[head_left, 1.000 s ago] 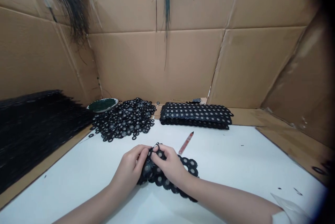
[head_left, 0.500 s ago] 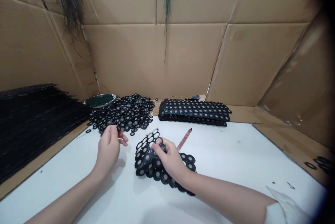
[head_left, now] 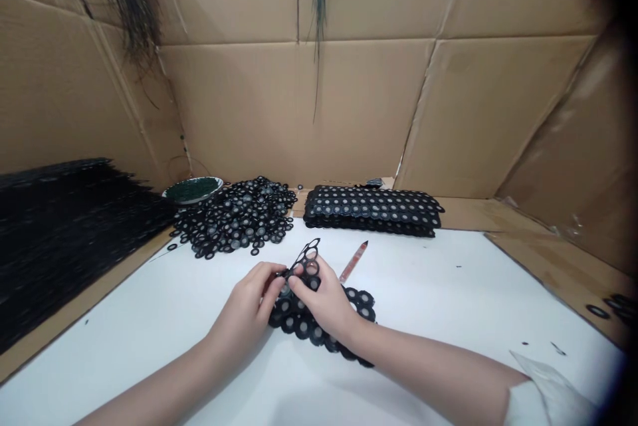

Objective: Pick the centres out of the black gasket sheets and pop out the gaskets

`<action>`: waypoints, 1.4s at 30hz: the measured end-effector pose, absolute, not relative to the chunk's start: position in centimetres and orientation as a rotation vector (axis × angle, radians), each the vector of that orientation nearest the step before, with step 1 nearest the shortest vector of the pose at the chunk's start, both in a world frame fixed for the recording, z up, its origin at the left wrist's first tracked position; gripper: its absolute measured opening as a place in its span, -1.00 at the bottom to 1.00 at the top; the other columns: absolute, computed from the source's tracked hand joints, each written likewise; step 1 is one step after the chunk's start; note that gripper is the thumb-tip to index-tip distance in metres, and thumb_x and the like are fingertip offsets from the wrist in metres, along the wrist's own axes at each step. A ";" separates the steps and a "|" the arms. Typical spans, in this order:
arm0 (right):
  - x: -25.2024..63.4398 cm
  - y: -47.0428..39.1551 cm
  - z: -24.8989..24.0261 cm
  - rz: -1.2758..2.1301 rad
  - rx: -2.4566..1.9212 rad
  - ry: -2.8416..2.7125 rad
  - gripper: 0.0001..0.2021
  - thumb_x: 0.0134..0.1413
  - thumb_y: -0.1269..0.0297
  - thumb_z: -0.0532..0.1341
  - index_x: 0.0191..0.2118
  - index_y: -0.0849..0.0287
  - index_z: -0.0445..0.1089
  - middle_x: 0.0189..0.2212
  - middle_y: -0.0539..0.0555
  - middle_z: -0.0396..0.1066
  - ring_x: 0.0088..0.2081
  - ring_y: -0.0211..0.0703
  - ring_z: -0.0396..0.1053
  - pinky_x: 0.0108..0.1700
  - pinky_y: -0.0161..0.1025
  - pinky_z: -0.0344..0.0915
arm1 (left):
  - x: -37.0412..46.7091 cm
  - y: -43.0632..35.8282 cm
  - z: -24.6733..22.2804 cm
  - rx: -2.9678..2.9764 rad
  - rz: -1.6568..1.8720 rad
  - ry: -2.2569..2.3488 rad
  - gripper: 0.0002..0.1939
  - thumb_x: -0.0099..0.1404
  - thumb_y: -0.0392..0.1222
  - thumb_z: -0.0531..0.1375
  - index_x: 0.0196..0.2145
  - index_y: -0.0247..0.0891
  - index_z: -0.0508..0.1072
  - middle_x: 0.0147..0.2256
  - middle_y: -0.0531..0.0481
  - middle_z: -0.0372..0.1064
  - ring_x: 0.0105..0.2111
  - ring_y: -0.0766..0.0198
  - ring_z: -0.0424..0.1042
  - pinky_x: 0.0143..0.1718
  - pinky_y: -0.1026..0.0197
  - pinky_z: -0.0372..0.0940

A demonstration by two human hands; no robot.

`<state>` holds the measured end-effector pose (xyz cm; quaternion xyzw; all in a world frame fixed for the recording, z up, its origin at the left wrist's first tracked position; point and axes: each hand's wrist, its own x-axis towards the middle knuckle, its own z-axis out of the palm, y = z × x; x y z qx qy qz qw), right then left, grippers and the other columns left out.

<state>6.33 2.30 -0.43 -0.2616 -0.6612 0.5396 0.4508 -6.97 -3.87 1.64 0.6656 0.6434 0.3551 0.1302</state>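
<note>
A flexible sheet of joined black rings [head_left: 304, 326] lies partly on the white table; some rings have grey centres, and its raised upper end has open holes. My right hand [head_left: 326, 296] is closed on that raised part, with thumb above and fingers behind. At the sheet's left edge, my left hand [head_left: 254, 296] pinches a small black ring [head_left: 284, 272] between thumb and fingertips. The fingers largely cover the ring, and I cannot tell whether it is seated in a hole.
Loose black rings [head_left: 239, 220] are heaped at back left beside a bowl of dark green material [head_left: 193, 191]. Folded ring sheets [head_left: 371, 210] are stacked at the back. A reddish pen-like tool [head_left: 354, 261] lies right of centre. Dark stacked pieces [head_left: 64, 233] stand left; cardboard walls [head_left: 299, 100] enclose the table.
My left hand has moved right and nearer, from the ring heap to the sheet's left edge. The sheet's raised end has tilted up and to the right in my right hand.
</note>
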 end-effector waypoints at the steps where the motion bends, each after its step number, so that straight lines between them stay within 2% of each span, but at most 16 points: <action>1: 6.3 2.4 -0.5 1.329 -0.650 -1.630 -0.90 -0.06 0.35 0.13 -0.40 0.16 0.15 -0.43 -0.05 0.22 -0.34 -0.28 0.24 -0.21 -0.29 0.20 | -6.9 -3.8 1.6 1.936 1.008 1.851 -0.74 0.28 -0.09 -0.07 -0.17 -0.20 0.29 -0.23 -0.03 0.34 -0.22 0.22 0.31 -0.20 0.19 0.18; 4: 6.3 2.4 -0.6 1.352 -0.649 -1.637 -0.90 -0.06 0.35 0.13 -0.40 0.16 0.14 -0.43 -0.04 0.22 -0.33 -0.27 0.24 -0.21 -0.29 0.20 | -6.8 -3.8 1.6 1.909 0.959 1.798 -0.72 0.29 -0.10 -0.10 -0.14 -0.21 0.26 -0.19 -0.07 0.30 -0.17 0.18 0.29 -0.15 0.15 0.16; 7: 6.3 2.4 -0.7 1.392 -0.626 -1.657 -0.88 -0.06 0.35 0.12 -0.38 0.15 0.11 -0.42 -0.04 0.23 -0.32 -0.26 0.25 -0.20 -0.28 0.20 | -6.7 -3.8 1.7 1.808 0.970 1.740 -0.75 0.27 -0.09 -0.08 -0.21 -0.22 0.29 -0.22 -0.06 0.32 -0.18 0.17 0.28 -0.14 0.14 0.14; 13: 6.2 2.2 -1.0 1.384 -0.595 -1.756 -0.89 -0.05 0.35 0.10 -0.38 0.14 0.10 -0.42 -0.03 0.21 -0.32 -0.26 0.22 -0.20 -0.26 0.19 | -6.8 -3.4 1.0 1.426 1.072 1.631 -0.78 0.23 -0.07 -0.06 -0.39 -0.22 0.28 -0.44 0.07 0.30 -0.37 0.25 0.27 -0.33 0.23 0.16; 17: 6.1 2.2 -1.3 1.388 -0.625 -1.724 -0.90 -0.06 0.36 0.08 -0.38 0.13 0.09 -0.43 -0.04 0.17 -0.34 -0.26 0.22 -0.21 -0.25 0.20 | -8.2 -2.4 0.9 1.248 1.402 1.766 -0.83 0.21 -0.13 -0.05 -0.43 -0.22 0.25 -0.55 0.13 0.17 -0.51 0.32 0.20 -0.47 0.28 0.11; 20: 6.0 2.4 -1.4 1.398 -0.697 -1.614 -0.90 -0.07 0.37 0.08 -0.40 0.13 0.08 -0.44 -0.04 0.14 -0.34 -0.25 0.24 -0.20 -0.23 0.21 | -9.1 -2.3 1.6 1.230 1.637 1.948 -0.83 0.24 -0.10 -0.08 -0.40 -0.19 0.22 -0.52 0.12 0.18 -0.49 0.31 0.22 -0.45 0.27 0.12; 25: 6.0 2.5 -0.8 1.443 -0.696 -1.506 -0.87 -0.10 0.37 0.10 -0.41 0.13 0.08 -0.44 -0.04 0.19 -0.27 -0.22 0.30 -0.14 -0.21 0.21 | -7.9 -3.5 2.0 1.678 1.250 2.065 -0.80 0.28 -0.11 -0.13 -0.25 -0.16 0.22 -0.43 0.05 0.31 -0.39 0.23 0.33 -0.38 0.22 0.15; 29: 6.0 2.5 -0.5 1.426 -0.674 -1.515 -0.88 -0.09 0.37 0.09 -0.42 0.12 0.07 -0.44 -0.04 0.21 -0.28 -0.24 0.29 -0.15 -0.23 0.21 | -7.4 -3.7 1.7 1.786 1.075 2.038 -0.75 0.29 -0.11 -0.14 -0.16 -0.14 0.24 -0.46 0.06 0.34 -0.41 0.23 0.36 -0.39 0.23 0.18; 32: 6.0 2.5 -0.5 1.431 -0.667 -1.520 -0.89 -0.08 0.37 0.08 -0.41 0.12 0.07 -0.43 -0.04 0.21 -0.29 -0.26 0.28 -0.17 -0.26 0.22 | -7.9 -3.3 1.6 1.865 1.031 2.036 -0.73 0.29 -0.12 -0.13 -0.15 -0.15 0.28 -0.45 0.05 0.37 -0.42 0.23 0.36 -0.38 0.23 0.20; 38: 6.0 2.4 -0.5 1.443 -0.660 -1.525 -0.88 -0.09 0.37 0.09 -0.38 0.13 0.09 -0.44 -0.05 0.18 -0.30 -0.27 0.27 -0.16 -0.26 0.22 | -8.3 -3.0 1.5 1.919 1.109 2.074 -0.68 0.27 -0.13 -0.10 -0.12 -0.19 0.33 -0.28 -0.02 0.42 -0.32 0.20 0.40 -0.27 0.20 0.26; 42: 6.1 2.3 -0.6 1.463 -0.652 -1.525 -0.87 -0.09 0.37 0.11 -0.38 0.13 0.10 -0.43 -0.04 0.18 -0.26 -0.24 0.29 -0.14 -0.23 0.22 | -8.2 -3.0 1.4 1.953 1.063 2.011 -0.67 0.28 -0.13 -0.12 -0.11 -0.21 0.33 -0.17 -0.06 0.40 -0.17 0.17 0.37 -0.13 0.15 0.23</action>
